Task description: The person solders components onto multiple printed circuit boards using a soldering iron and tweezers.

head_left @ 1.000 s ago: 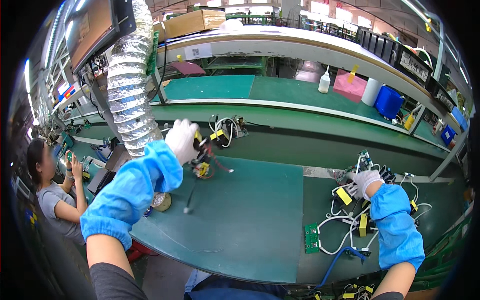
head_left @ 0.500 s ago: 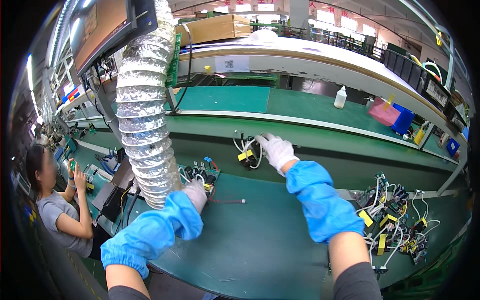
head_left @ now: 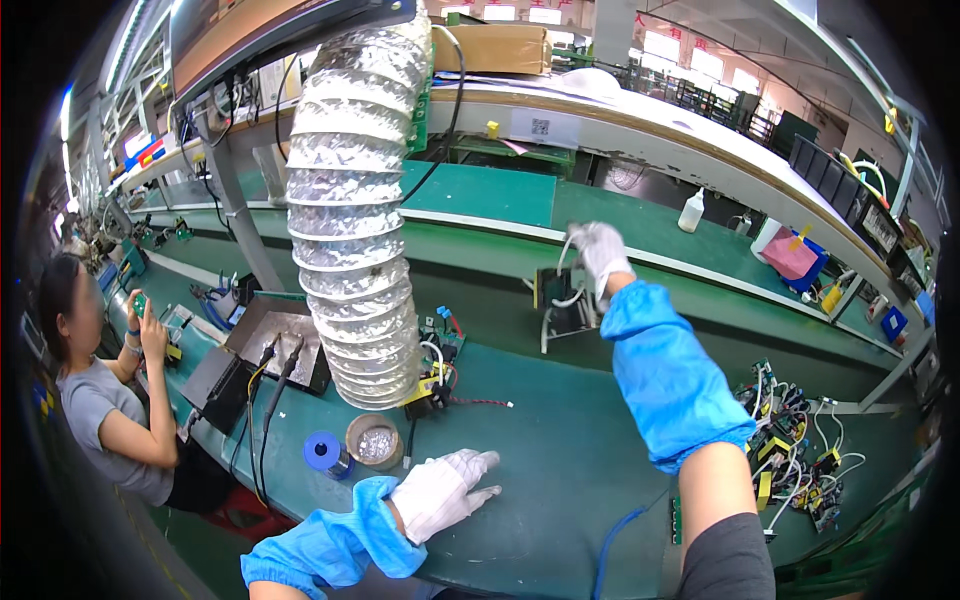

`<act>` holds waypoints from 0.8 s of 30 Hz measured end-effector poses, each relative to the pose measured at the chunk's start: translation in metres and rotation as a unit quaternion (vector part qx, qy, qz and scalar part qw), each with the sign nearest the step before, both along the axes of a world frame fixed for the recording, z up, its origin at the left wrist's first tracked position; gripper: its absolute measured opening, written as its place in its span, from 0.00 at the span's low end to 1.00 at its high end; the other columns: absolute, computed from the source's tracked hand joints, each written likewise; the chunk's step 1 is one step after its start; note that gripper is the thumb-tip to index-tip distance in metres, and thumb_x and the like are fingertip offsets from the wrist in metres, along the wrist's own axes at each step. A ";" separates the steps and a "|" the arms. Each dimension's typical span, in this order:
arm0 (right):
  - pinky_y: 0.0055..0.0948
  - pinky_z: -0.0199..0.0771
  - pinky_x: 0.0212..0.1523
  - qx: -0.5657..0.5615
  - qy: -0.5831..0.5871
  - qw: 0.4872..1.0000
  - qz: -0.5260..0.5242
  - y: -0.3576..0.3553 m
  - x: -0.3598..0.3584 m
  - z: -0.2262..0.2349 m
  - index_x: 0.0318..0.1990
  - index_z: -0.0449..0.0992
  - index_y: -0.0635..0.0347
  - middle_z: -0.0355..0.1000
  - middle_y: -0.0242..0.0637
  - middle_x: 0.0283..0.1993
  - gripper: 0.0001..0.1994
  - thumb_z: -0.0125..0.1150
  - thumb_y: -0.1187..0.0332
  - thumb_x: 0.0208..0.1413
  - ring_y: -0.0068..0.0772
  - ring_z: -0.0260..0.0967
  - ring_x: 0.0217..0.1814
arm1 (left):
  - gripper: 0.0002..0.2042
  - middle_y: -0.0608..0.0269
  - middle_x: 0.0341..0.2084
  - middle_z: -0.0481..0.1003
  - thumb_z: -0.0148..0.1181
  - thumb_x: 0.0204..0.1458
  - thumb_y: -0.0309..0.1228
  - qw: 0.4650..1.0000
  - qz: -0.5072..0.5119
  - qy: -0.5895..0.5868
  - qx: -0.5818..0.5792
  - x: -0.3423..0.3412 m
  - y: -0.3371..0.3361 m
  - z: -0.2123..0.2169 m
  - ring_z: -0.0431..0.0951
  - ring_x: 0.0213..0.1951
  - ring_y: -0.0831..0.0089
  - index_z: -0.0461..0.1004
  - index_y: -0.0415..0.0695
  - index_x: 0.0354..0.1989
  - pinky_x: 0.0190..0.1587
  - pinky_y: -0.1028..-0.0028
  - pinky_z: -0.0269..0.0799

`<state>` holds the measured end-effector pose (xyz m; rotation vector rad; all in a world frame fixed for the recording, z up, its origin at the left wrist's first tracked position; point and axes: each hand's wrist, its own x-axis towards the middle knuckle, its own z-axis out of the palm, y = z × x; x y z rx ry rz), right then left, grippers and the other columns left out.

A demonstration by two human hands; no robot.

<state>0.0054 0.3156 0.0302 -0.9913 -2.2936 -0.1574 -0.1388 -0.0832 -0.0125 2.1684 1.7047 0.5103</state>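
Observation:
My right hand, in a white glove and blue sleeve, is closed on the white wires of a circuit board. The board hangs tilted over the channel behind the bench, below the shelf edge. My left hand, also gloved, is open with fingers apart low over the green bench mat, holding nothing. Beyond it another circuit board with yellow and black parts lies partly hidden behind the silver duct. A round tub of shiny metal bits and a blue spool stand near my left hand.
The flexible silver duct hangs down at left centre. Several wired boards are heaped at right. A blue cord lies near the front edge. Soldering leads cross a metal box. A co-worker at left holds a green board.
My left hand has come off the board by the duct, moved nearer and opened. My right hand has shifted right and up with its board. The view has shifted, revealing the tub and spool.

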 end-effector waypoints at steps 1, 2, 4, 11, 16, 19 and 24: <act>0.42 0.71 0.39 -0.045 -0.010 0.999 0.001 -0.028 -0.011 0.034 0.36 0.77 0.61 0.74 0.53 0.32 0.14 0.49 0.60 0.60 0.50 0.73 0.37 | 0.20 0.51 0.42 0.75 0.58 0.54 0.42 1.000 0.009 -0.009 0.018 -0.003 -0.009 -0.004 0.77 0.42 0.52 0.68 0.44 0.51 0.41 0.60 0.76; 0.42 0.71 0.39 -0.155 0.095 0.983 0.034 -0.041 -0.014 0.052 0.35 0.77 0.61 0.74 0.52 0.30 0.14 0.49 0.60 0.61 0.48 0.73 0.36 | 0.20 0.51 0.42 0.75 0.58 0.54 0.42 1.000 0.012 -0.013 0.014 -0.003 -0.014 -0.005 0.77 0.42 0.52 0.68 0.44 0.51 0.41 0.60 0.76; 0.41 0.71 0.36 -0.012 0.163 0.985 0.057 -0.040 -0.012 0.058 0.33 0.76 0.61 0.73 0.50 0.28 0.14 0.49 0.61 0.61 0.46 0.72 0.33 | 0.20 0.52 0.43 0.75 0.59 0.53 0.41 0.997 -0.008 -0.045 0.058 0.000 -0.017 -0.006 0.77 0.43 0.54 0.68 0.44 0.51 0.43 0.61 0.75; 0.29 0.70 0.33 -0.239 0.545 0.781 0.190 -0.174 -0.083 0.037 0.34 0.72 0.61 0.74 0.35 0.27 0.14 0.47 0.61 0.66 0.28 0.69 0.27 | 0.21 0.55 0.44 0.76 0.63 0.50 0.38 0.998 0.016 -0.039 0.042 0.015 -0.054 0.005 0.77 0.42 0.57 0.70 0.45 0.51 0.42 0.65 0.76; 0.43 0.73 0.37 -0.101 0.166 0.979 0.068 -0.240 -0.112 -0.059 0.34 0.74 0.56 0.72 0.41 0.30 0.07 0.51 0.71 0.49 0.47 0.72 0.36 | 0.21 0.52 0.42 0.76 0.66 0.47 0.35 0.999 0.005 -0.038 0.037 0.025 -0.077 0.003 0.78 0.41 0.57 0.72 0.44 0.49 0.41 0.66 0.76; 0.39 0.72 0.38 -0.225 0.123 0.965 0.062 -0.280 -0.122 -0.073 0.43 0.72 0.55 0.74 0.40 0.35 0.12 0.50 0.69 0.51 0.44 0.73 0.39 | 0.20 0.50 0.39 0.77 0.68 0.44 0.29 0.997 -0.001 -0.078 0.004 0.028 -0.085 -0.008 0.79 0.39 0.57 0.73 0.41 0.48 0.41 0.66 0.77; 0.48 0.62 0.53 -0.056 0.043 0.997 0.005 -0.287 -0.088 -0.075 0.63 0.59 0.58 0.69 0.45 0.48 0.31 0.57 0.66 0.48 0.43 0.66 0.53 | 0.20 0.54 0.37 0.78 0.68 0.44 0.28 0.992 -0.043 -0.116 0.022 0.047 -0.081 -0.027 0.78 0.40 0.56 0.71 0.42 0.47 0.41 0.65 0.75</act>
